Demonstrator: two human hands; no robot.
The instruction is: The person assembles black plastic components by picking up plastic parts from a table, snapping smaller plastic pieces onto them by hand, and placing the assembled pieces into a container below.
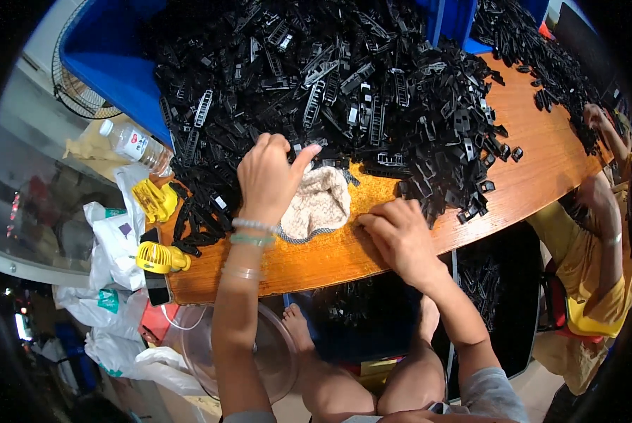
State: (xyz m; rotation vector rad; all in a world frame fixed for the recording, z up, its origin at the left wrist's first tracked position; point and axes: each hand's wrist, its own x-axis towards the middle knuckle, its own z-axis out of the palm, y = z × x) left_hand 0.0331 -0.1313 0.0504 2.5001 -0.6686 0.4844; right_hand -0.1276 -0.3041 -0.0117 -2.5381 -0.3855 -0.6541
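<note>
A large heap of small black plastic parts (316, 92) covers the back of the wooden table (295, 268). At its near edge is my left hand (268, 176), thumb stretched out to the right and apart from the bent fingers; nothing shows in its grip. Beside that hand lies a crumpled cream cloth with a dark striped edge (319, 208), partly behind the wrist. To the right of the cloth, my right hand (400, 236) rests low over the tabletop with its fingers curled together. Whatever they hold, if anything, is hidden.
On the left are a plastic bottle (136, 146), a yellow clip-like object (154, 201), a small yellow fan (162, 258) and white bags (115, 247). A blue bin (111, 63) backs the heap. Another person in yellow (584, 261) works at the right, by more black parts (541, 56).
</note>
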